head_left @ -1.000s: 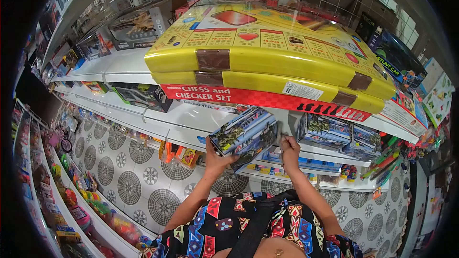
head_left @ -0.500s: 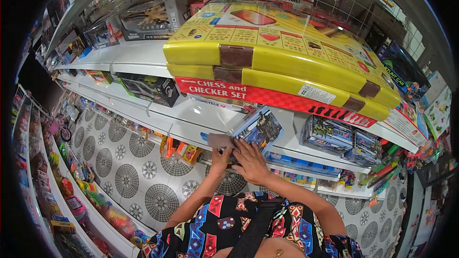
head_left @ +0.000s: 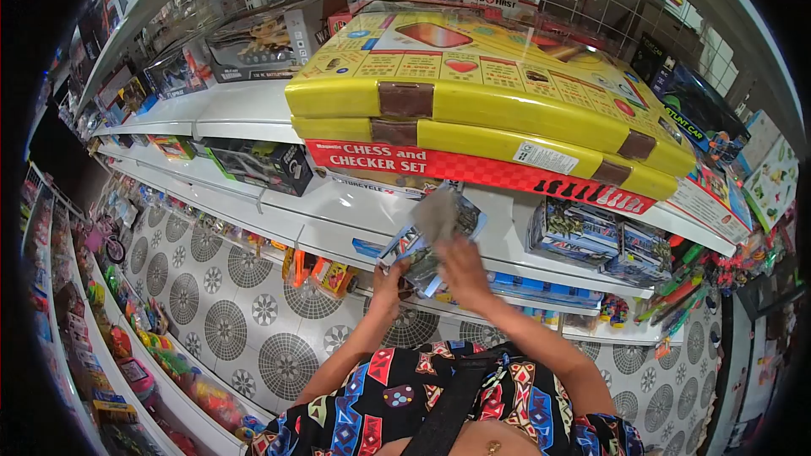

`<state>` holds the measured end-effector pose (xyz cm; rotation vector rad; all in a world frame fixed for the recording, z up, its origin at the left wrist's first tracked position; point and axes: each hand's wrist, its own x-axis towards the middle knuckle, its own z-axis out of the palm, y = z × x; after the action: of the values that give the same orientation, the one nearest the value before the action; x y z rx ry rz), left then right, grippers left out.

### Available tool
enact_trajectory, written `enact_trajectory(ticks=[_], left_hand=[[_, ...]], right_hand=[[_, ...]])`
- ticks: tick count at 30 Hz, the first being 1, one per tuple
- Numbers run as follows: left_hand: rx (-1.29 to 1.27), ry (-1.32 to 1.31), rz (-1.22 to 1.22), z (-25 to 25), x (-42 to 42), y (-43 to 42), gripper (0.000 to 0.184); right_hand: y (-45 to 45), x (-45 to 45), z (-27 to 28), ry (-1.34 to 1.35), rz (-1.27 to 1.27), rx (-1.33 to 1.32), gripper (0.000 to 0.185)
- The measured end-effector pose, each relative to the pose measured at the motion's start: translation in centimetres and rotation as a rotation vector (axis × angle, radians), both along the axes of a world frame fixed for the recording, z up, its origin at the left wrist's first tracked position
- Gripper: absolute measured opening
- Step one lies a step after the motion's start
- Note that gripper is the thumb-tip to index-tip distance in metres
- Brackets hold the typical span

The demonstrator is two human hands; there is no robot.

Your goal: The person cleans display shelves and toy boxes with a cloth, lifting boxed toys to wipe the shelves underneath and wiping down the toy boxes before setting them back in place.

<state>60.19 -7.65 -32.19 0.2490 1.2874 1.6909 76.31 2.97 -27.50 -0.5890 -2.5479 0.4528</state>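
Note:
My left hand (head_left: 388, 285) grips the lower left corner of a small blue toy box (head_left: 420, 267), which is tilted over the front edge of the shelf. In my right hand (head_left: 464, 274) is a grey cloth (head_left: 434, 214), pressed against or just above the box's upper face. Motion blurs the cloth and the right fingers, and they cover part of the box's picture.
Two stacked yellow game boxes (head_left: 507, 110) rest on a red chess and checker set (head_left: 405, 160) above. Similar blue boxes (head_left: 574, 232) stand to the right on the white shelf (head_left: 338, 211). Orange toys (head_left: 325, 274) hang below, over a patterned floor (head_left: 287, 363).
The cloth has moved from the box's left end up and right across its face, with my right hand. More of the box's front shows, and my left hand now holds its lower left corner.

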Motion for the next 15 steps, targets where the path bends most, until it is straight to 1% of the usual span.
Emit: enact_trajectory(ticks=[1,2,4,5,6,7,8,9,10,11,14,15], left_hand=[[0.043,-0.059,-0.039,-2.3,-0.8,0.3,0.054],[0.086,-0.117,-0.078,-3.9,-1.2,0.3,0.054],[0.160,-0.283,-0.049,-4.7,-0.9,-0.3,0.053],[0.196,-0.366,-0.036,-5.1,-0.8,-0.3,0.052],[0.206,-0.355,-0.058,-1.3,0.2,-0.7,0.056],[0.223,-0.447,-0.099,0.0,0.3,-0.8,0.059],[0.240,-0.540,-0.138,0.8,0.3,-0.8,0.062],[0.255,-0.634,-0.178,1.4,0.4,-1.0,0.065],[0.133,-0.673,-0.206,2.3,0.5,-1.3,0.078],[0.096,-0.702,-0.234,3.1,0.7,-1.6,0.081],[0.017,-0.779,-0.283,5.6,1.9,-2.0,0.087],[0.011,-0.800,-0.279,6.0,2.3,-2.1,0.088]], right_hand=[[-1.2,0.3,0.2,-0.030,0.118,-0.026,0.051],[-1.8,0.6,0.5,-0.031,0.185,-0.043,0.050],[-2.2,1.2,0.9,-0.030,0.316,-0.075,0.050],[-1.6,1.3,1.1,0.020,0.294,-0.050,0.048],[-0.5,1.3,1.3,0.070,0.272,-0.028,0.047],[0.6,1.4,1.7,0.120,0.250,-0.008,0.045],[1.5,1.4,2.1,0.160,0.107,-0.034,0.040],[2.5,1.1,1.9,0.330,-0.014,-0.107,0.035],[3.6,0.6,1.8,0.449,-0.066,-0.146,0.035],[4.4,0.1,1.6,0.567,-0.117,-0.184,0.036],[4.6,-1.4,0.7,0.616,-0.195,-0.150,0.040],[3.8,-1.8,0.8,0.553,-0.184,-0.128,0.039]])
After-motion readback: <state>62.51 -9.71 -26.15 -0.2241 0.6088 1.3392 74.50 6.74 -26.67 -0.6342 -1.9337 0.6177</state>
